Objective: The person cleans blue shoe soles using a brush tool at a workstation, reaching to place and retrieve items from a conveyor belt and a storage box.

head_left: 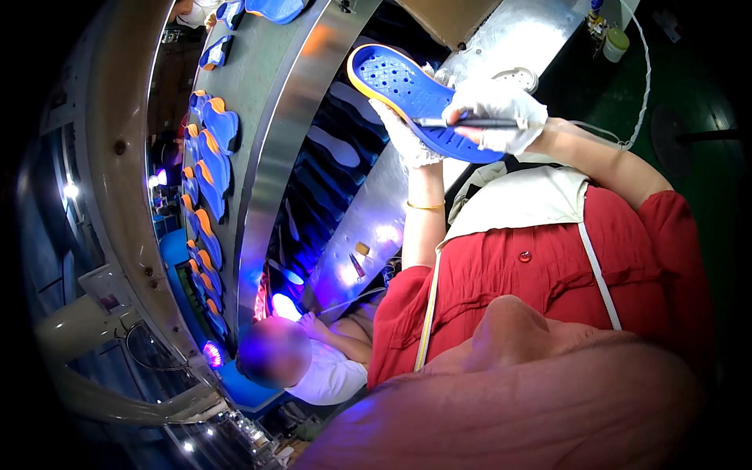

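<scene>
A blue shoe sole (427, 95) with an orange rim and rows of holes is held tilted over the metal bench. My left hand (409, 139), in a white glove, grips it from beneath and along its near edge; some of its fingers are hidden behind the sole. My gloved right hand (501, 117) is closed around a dark pen-shaped tool (489, 123). The tool's tip lies over the middle of the sole; I cannot tell whether it touches. A thin line trails from the tool's back end past my right forearm.
To the left runs a green conveyor belt (258, 86) with a metal side, carrying several blue-and-orange soles (211, 180). Pale soles (333, 146) lie in a dark rack beside it. A co-worker (333, 368) sits lower left. A white perforated piece (517, 78) and cardboard box (448, 17) are beyond my hands.
</scene>
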A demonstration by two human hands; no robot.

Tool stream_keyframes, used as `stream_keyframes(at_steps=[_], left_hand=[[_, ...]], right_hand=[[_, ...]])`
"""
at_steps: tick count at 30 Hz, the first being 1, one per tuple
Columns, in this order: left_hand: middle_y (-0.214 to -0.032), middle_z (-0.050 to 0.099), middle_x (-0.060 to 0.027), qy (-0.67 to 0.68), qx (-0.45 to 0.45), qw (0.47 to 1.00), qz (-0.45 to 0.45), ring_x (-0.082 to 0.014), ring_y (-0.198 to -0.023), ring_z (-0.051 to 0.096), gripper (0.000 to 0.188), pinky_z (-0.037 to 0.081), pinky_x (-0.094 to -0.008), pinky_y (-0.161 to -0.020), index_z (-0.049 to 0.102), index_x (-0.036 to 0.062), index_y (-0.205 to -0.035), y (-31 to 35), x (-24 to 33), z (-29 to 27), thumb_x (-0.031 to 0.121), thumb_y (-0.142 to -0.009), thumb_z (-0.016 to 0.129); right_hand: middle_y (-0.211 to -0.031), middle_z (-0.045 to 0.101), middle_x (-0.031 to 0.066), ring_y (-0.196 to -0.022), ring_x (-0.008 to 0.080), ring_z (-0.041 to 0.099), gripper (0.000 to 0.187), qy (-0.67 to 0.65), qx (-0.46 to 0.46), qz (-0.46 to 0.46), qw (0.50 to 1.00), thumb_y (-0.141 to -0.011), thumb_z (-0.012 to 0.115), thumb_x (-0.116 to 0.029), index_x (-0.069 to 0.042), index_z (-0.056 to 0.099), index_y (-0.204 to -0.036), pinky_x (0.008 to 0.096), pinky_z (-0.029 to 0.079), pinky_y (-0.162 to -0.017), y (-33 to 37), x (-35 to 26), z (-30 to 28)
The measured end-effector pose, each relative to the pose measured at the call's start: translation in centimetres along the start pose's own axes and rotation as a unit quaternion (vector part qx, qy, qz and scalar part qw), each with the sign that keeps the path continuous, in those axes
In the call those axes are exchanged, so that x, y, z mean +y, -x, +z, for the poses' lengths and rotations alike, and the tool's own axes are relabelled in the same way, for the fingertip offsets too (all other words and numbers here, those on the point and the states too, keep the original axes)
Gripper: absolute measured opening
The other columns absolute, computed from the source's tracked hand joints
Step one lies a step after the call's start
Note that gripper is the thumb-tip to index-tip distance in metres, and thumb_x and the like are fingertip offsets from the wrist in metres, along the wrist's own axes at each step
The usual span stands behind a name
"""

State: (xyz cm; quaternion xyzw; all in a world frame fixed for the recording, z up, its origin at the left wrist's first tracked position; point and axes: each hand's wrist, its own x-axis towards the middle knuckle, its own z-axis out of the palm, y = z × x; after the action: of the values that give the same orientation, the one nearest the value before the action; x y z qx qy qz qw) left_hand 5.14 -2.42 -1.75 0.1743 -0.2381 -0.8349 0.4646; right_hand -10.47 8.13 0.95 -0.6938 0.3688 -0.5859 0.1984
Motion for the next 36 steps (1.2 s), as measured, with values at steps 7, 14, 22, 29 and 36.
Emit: stream_keyframes(at_steps=[7,14,22,29,36], left_hand=[[-0.118,0.063,-0.0189,-0.021,-0.017,0.999,0.016,-0.0356,-0.105,0.062,0.082,0.049,-0.0509,-0.097,0.048,0.0049,-0.133,-0.3,1.2,-0.4,0.073,-0.089,0.038],[-0.119,0.062,-0.0170,0.054,-0.135,0.989,-0.025,-0.0308,-0.106,0.062,0.080,0.053,-0.0457,-0.093,0.048,0.0060,-0.135,0.0,2.1,1.1,0.071,-0.089,0.042],[-0.143,0.046,-0.0168,0.052,-0.088,0.995,0.016,-0.0341,-0.122,0.053,0.085,0.041,-0.0475,-0.107,0.035,0.0130,-0.149,3.7,1.0,2.3,0.073,-0.089,0.039],[-0.142,0.047,-0.0147,0.002,-0.134,0.986,0.102,-0.0341,-0.124,0.052,0.089,0.042,-0.0493,-0.106,0.036,0.0122,-0.148,1.5,1.7,3.4,0.077,-0.086,0.038],[-0.142,0.047,-0.0153,0.031,-0.120,0.985,0.117,-0.0344,-0.129,0.047,0.084,0.035,-0.0531,-0.111,0.038,0.0147,-0.147,1.3,2.6,3.4,0.072,-0.087,0.045]], right_hand=[[-0.086,0.065,0.0064,-0.078,0.0178,0.063,0.017,-0.127,-0.035,0.200,0.971,-0.082,0.072,-0.012,-0.007,0.062,-0.095,0.0304,0.051,-0.073,0.6,-1.1,-0.2],[-0.081,0.063,0.0027,-0.060,0.0076,0.056,0.007,-0.241,-0.075,0.342,0.905,-0.088,0.068,-0.006,-0.006,0.063,-0.092,0.0220,0.047,-0.057,0.3,-0.9,0.1],[-0.088,0.063,0.0036,-0.075,0.0107,0.060,0.009,-0.181,0.032,0.174,0.967,-0.090,0.066,-0.009,-0.003,0.060,-0.095,0.0246,0.049,-0.068,-1.3,0.0,-0.6],[-0.074,0.063,0.0025,-0.062,0.0075,0.058,0.009,-0.234,-0.007,0.310,0.921,-0.086,0.070,-0.010,-0.004,0.064,-0.088,0.0226,0.047,-0.057,-1.5,-1.9,2.8],[-0.087,0.064,0.0061,-0.074,0.0131,0.064,0.015,-0.039,0.006,0.001,0.999,-0.083,0.072,-0.007,-0.006,0.062,-0.094,0.0263,0.051,-0.066,-1.1,-0.7,3.0]])
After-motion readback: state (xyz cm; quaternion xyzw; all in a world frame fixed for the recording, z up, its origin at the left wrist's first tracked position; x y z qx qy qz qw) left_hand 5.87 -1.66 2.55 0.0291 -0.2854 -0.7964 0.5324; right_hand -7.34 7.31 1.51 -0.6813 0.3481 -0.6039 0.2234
